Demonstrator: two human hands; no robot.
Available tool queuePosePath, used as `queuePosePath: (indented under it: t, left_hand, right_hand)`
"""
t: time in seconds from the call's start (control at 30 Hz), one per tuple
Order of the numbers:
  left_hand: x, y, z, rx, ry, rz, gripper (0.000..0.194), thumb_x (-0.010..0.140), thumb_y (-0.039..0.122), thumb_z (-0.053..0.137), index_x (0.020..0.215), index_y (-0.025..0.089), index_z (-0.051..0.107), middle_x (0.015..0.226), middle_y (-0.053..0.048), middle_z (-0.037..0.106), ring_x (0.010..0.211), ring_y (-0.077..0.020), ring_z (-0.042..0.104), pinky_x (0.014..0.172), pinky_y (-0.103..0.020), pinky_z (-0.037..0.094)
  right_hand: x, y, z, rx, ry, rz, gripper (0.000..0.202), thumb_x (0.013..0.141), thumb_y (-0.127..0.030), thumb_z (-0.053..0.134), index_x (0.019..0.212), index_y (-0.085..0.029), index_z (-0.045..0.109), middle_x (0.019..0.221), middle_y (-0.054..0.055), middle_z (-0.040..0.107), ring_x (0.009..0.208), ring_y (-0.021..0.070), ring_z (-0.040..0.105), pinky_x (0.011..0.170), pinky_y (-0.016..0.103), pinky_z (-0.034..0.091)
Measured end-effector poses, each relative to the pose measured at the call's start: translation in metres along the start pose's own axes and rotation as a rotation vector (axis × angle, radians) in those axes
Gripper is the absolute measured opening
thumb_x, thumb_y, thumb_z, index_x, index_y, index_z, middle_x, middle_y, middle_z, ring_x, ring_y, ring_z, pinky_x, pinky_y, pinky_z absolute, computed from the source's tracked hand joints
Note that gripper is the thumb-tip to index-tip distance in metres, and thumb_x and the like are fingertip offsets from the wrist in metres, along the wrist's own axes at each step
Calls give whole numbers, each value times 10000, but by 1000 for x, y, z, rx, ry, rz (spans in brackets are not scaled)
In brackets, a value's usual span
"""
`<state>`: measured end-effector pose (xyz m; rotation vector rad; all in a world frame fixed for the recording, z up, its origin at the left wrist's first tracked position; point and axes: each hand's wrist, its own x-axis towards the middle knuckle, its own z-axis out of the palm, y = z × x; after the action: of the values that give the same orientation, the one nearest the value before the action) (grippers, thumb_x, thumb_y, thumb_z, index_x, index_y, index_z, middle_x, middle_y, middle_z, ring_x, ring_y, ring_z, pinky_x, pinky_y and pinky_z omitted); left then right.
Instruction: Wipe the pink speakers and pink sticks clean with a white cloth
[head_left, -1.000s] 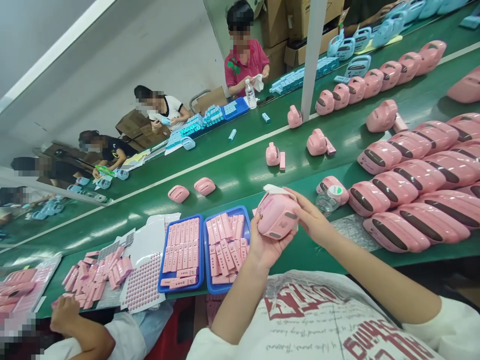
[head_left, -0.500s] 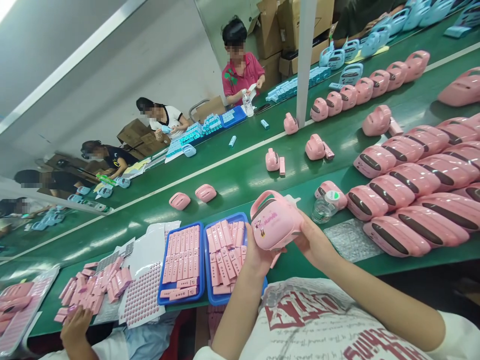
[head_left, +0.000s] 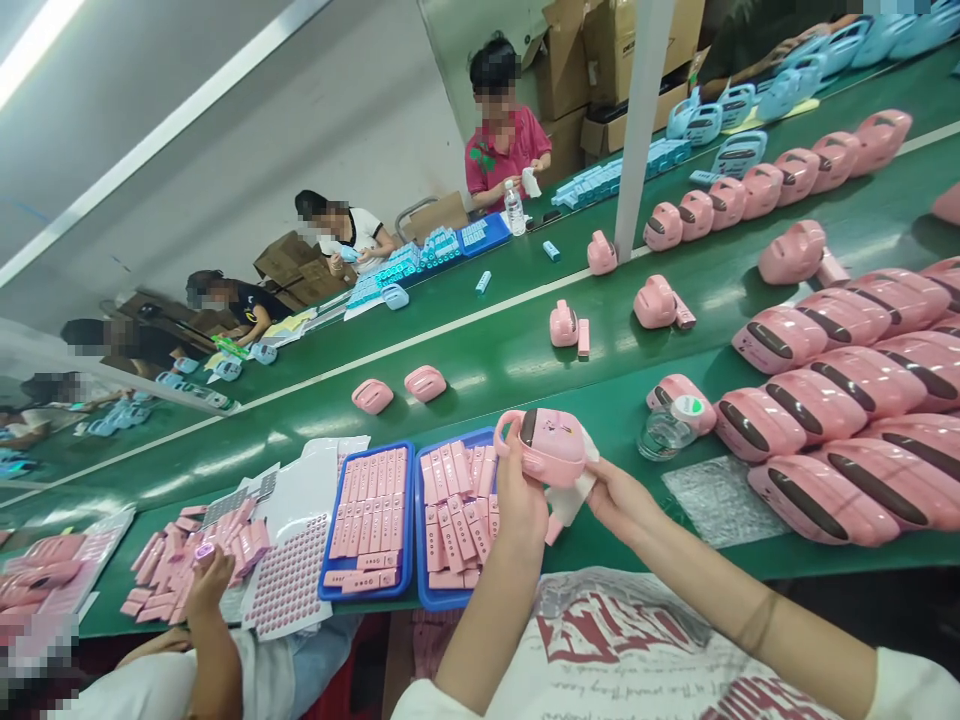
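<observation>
My left hand [head_left: 523,500] grips a pink plastic housing [head_left: 561,450] by its looped handle and underside. The housing is tilted, showing a dark strip and a small printed picture on its face. In my right hand [head_left: 619,502] is a white cloth [head_left: 573,498], pinched at the housing's right and lower side; the fingertips are partly hidden. Just below, part of a small pink piece [head_left: 554,530] shows on the table. Left of my hands, a blue tray [head_left: 417,540] carries pink rectangular pieces, some stacked loosely.
Rows of pink housings [head_left: 817,420] crowd the right, beside a plastic bottle [head_left: 666,430] and bubble wrap [head_left: 712,500]. A green conveyor [head_left: 480,345] runs behind. At left, a co-worker's hand [head_left: 206,580] works over loose pink pieces and sticker sheets [head_left: 289,575]. A white post [head_left: 637,130] rises beyond.
The pink housing has been turned so its handle points left, with my left hand now at the handle. A white cloth now shows in my right hand. The co-worker's hand at left has risen.
</observation>
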<state>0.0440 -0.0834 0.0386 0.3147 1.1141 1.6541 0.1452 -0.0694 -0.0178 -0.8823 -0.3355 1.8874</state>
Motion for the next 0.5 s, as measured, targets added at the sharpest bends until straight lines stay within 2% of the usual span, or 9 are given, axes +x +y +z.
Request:
queuePosePath:
  t: [0.07,0.13,0.2,0.27,0.33,0.37,0.43,0.5]
  left_hand:
    - [1,-3,-2,-14,32,5,395,726,382,654,1096,254,602,1224,-30,590,1185,-199,507,933,-286,440]
    - [4,-9,-6,-10,61,10,384,706,356,681,1068,244,620,1200,-30,604,1181,-181,507,941,-260,425]
    - [11,-16,-11,12,75,-5,353,677,347,704,998,212,644,1063,-42,658,1085,-176,568,903,-255,441]
    - [23,-24,-17,49,69,-43,344,647,373,718,926,181,656,855,-37,676,899,-175,631,806,-264,478]
    - [40,-30,-25,114,75,-82,397,631,424,717,926,166,654,715,-16,645,723,-163,633,695,-268,489]
    - [51,-33,-29,180,82,-75,432,644,453,699,961,164,649,706,-16,640,689,-162,628,667,-271,488]
    - [77,-36,-36,360,95,-8,456,702,470,640,1038,162,631,810,-51,664,769,-182,641,704,-291,494]
    - [111,-36,-41,526,105,87,396,741,407,605,1052,164,630,1019,-98,653,973,-213,613,823,-322,478]
  right_hand:
    - [1,-1,0,-68,32,-136,239,703,-291,674,922,-195,672,1013,54,688,1002,232,620,901,386,500]
    - [0,0,1,-252,11,-291,298,749,-352,641,1013,-216,667,1126,53,646,1125,244,550,1002,449,405]
    - [-2,2,3,-510,-105,-443,284,773,-372,615,1023,-252,679,1181,43,616,1191,252,496,1071,498,284]
    - [-2,2,6,-724,-320,-503,239,774,-365,611,977,-277,704,1170,39,619,1193,261,493,1096,519,204]
    - [2,-5,8,-799,-493,-392,231,771,-380,608,936,-264,720,1118,54,646,1140,276,538,1075,532,243]
    - [5,-10,8,-770,-515,-281,247,767,-393,610,932,-246,721,1083,65,662,1095,281,570,1044,531,303]
    - [13,-22,5,-581,-410,-47,286,739,-414,637,923,-208,712,1014,79,687,980,279,630,928,491,451]
    - [21,-32,0,-306,-216,115,294,693,-399,678,904,-195,699,954,70,704,879,255,664,811,414,535]
